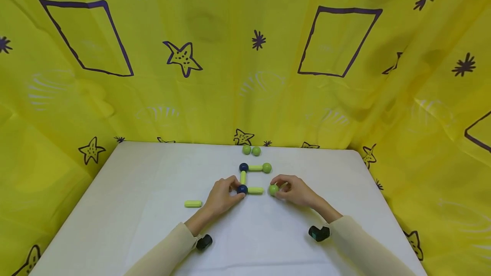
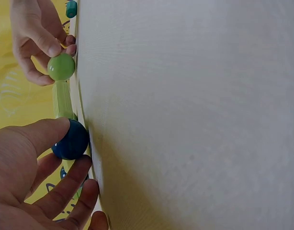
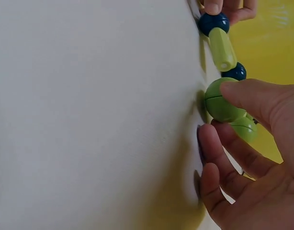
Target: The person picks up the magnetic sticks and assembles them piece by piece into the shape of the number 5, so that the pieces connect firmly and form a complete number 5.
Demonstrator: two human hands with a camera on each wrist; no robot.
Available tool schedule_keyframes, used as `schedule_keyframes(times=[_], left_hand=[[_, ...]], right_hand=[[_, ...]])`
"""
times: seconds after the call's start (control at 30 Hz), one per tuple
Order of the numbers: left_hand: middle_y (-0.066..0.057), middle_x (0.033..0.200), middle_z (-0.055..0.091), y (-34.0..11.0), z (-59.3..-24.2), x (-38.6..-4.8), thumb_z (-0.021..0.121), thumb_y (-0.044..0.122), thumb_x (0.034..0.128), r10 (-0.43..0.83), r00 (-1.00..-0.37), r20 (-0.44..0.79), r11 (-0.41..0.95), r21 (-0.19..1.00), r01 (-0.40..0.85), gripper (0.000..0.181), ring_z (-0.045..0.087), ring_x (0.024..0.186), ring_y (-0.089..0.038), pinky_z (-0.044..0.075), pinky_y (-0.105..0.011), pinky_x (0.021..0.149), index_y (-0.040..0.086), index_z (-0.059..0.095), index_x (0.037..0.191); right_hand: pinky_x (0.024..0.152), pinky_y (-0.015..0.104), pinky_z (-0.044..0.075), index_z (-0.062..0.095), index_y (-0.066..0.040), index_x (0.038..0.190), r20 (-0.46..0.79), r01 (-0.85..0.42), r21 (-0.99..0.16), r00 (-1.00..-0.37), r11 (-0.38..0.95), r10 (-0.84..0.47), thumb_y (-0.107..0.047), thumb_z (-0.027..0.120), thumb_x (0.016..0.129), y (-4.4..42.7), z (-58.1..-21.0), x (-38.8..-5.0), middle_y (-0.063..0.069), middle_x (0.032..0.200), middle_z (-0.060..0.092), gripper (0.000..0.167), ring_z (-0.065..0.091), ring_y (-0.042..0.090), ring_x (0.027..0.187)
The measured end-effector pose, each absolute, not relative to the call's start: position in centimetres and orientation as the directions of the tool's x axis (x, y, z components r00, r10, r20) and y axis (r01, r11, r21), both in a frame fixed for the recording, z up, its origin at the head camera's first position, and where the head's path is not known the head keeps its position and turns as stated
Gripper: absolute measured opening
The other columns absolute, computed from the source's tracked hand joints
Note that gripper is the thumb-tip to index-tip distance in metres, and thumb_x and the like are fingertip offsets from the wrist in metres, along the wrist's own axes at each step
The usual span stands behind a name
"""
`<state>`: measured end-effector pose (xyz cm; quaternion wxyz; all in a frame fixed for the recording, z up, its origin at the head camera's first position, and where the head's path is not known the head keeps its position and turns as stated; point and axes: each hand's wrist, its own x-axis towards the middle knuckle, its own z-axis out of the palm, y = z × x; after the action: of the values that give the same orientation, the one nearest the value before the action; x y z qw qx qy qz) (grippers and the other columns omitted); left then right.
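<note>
From where I stand, the person's two hands face each other low over the white table, each busy with one ball. The left hand pinches the near dark blue ball between thumb and fingers, seemingly to anchor that corner, since the ball is part of an open, three-sided figure of rods and balls. From it the side rod runs away from the person to the far dark blue ball; there the far rod reaches rightward and ends in the far green ball. The near rod also points right from the held corner, roughly parallel to the far one, but its outer end is bare. Just beyond that end the right hand grips the near green ball by thumb and fingertips, which leaves the side facing the rod uncovered; a small gap separates the two. The right wrist view shows a small pale spot on the rod's end face, perhaps a magnet, though I can't be sure. Two spare green balls sit side by side near the back edge, out of the hands' way, and a loose rod lies left of the left hand, within easy reach, touching nothing but the tabletop.
</note>
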<state>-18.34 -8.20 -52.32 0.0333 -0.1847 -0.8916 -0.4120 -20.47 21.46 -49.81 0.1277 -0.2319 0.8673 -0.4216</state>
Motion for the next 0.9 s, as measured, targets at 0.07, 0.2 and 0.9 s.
schedule_keyframes(times=[0.07, 0.2, 0.9], left_hand=[[0.006, 0.09, 0.07, -8.17, -52.27, -18.3, 0.083, 0.02, 0.0877, 0.301, -0.931, 0.205, 0.592, 0.726, 0.351, 0.02, 0.052, 0.081, -0.014, 0.042, -0.03, 0.075, 0.014, 0.068, 0.099], [0.004, 0.089, 0.07, -8.15, -52.12, -18.21, 0.083, 0.019, 0.0877, 0.303, -0.93, 0.209, 0.588, 0.727, 0.355, 0.019, 0.052, 0.08, -0.016, 0.042, -0.03, 0.074, 0.013, 0.068, 0.098], [0.004, 0.089, 0.068, -8.18, -52.27, -18.3, 0.083, 0.02, 0.0873, 0.301, -0.931, 0.207, 0.59, 0.726, 0.352, 0.02, 0.052, 0.081, -0.016, 0.042, -0.031, 0.075, 0.013, 0.069, 0.098]], right_hand=[[0.07, 0.028, 0.051, 0.07, -0.015, 0.117, -0.032, -0.289, -0.791, -0.861, 0.54, -0.508, -0.009, 0.077, 0.091, 21.41, -50.04, -20.27, 0.005, 0.107, 0.068, 0.027, 0.061, 0.016, 0.08], [0.068, 0.027, 0.05, 0.07, -0.013, 0.119, -0.024, -0.289, -0.794, -0.864, 0.534, -0.502, -0.01, 0.077, 0.092, 21.4, -50.2, -19.93, 0.007, 0.11, 0.069, 0.028, 0.061, 0.016, 0.08], [0.067, 0.026, 0.049, 0.07, -0.01, 0.122, 0.014, -0.306, -0.786, -0.877, 0.537, -0.481, -0.012, 0.077, 0.093, 21.09, -50.57, -19.7, 0.009, 0.114, 0.072, 0.03, 0.058, 0.015, 0.077]])
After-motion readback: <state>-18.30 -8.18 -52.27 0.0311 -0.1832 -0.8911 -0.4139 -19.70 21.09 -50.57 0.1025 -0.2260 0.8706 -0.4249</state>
